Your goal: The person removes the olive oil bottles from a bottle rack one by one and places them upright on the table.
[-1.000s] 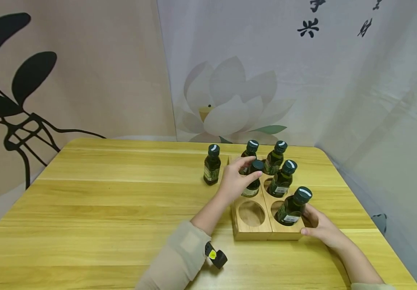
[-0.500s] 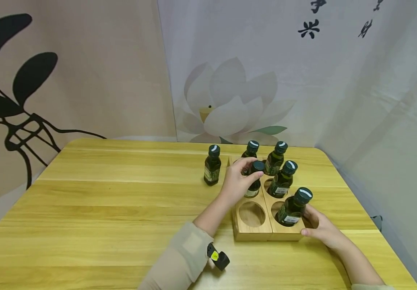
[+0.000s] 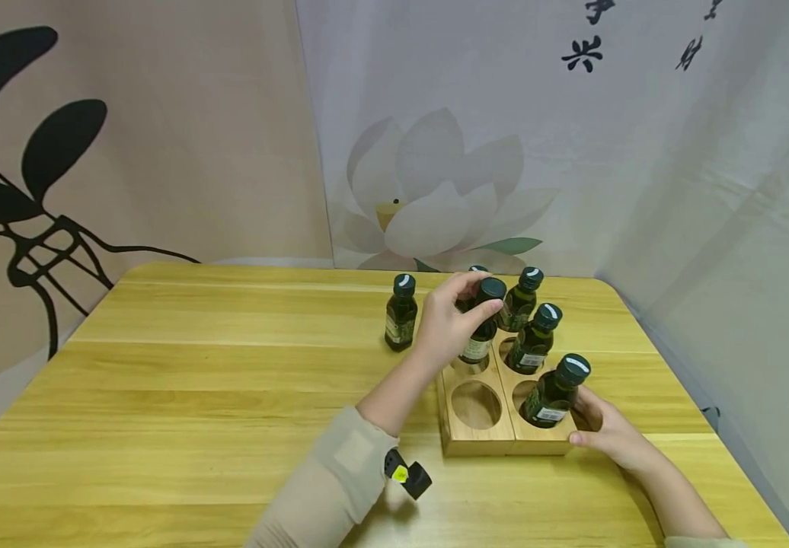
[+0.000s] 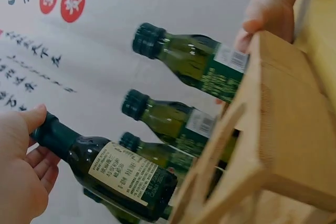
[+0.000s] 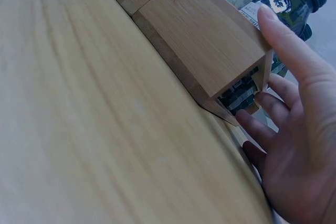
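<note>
My left hand (image 3: 444, 323) pinches a small dark green oil bottle (image 4: 126, 174) by its cap, thumb on one side and fingers on the other. Its base is at the mouth of the middle left hole of a wooden bottle rack (image 3: 478, 447). In the left wrist view the bottle's cream label shows, and its base is close to the rack's top. My right hand (image 3: 610, 432) holds the rack's front right corner, thumb on the front edge and fingers along the open side (image 5: 244, 95). Beside that hand, a bottle (image 3: 551, 397) leans in the front right hole.
More bottles stand in the rack: one in the middle right hole (image 3: 531, 346), one at the back right (image 3: 519, 304), and one at the back left, mostly hidden. A separate bottle (image 3: 401, 316) stands left of the rack on the wooden table (image 3: 196, 396). Printed cloth hangs behind.
My left hand has raised its bottle a little, from down in the middle left hole to its mouth. The right hand and the rack stay in place.
</note>
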{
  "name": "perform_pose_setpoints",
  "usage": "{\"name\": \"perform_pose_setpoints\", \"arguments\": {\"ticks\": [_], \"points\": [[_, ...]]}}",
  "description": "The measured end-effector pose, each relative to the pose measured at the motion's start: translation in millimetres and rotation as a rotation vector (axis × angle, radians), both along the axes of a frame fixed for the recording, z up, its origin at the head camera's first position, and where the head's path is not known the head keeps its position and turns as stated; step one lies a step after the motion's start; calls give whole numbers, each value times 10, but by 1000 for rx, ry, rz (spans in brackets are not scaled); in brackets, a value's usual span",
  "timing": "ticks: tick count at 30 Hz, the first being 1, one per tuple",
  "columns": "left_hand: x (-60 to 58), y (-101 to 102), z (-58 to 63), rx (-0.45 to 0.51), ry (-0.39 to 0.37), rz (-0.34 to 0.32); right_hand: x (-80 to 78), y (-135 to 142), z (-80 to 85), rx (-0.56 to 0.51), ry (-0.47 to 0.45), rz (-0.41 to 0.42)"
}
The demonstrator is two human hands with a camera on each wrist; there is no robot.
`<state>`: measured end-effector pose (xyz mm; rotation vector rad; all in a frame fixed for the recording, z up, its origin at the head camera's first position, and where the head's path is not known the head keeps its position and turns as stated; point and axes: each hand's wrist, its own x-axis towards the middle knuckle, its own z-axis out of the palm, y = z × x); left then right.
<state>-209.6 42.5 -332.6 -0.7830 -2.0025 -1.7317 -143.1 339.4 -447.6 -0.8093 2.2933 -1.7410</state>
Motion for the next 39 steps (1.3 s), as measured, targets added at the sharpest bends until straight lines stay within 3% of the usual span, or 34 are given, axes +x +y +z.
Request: {"name": "perform_pose_setpoints", "arguments": {"ticks": [8, 18, 27, 33, 39], "points": [[1, -120, 239, 2, 71, 0, 8, 9, -14, 2, -1, -9], [8, -429, 540, 16, 122, 83, 19, 3, 0, -2, -10, -3], [26, -784, 779, 74, 94, 109, 10, 7, 0, 11, -10, -9], [17, -1037, 852, 75, 105, 162, -1, 6, 2, 20, -4, -11], [-19, -1254, 832, 47, 93, 222, -12, 9, 4, 9, 2, 6]]}}
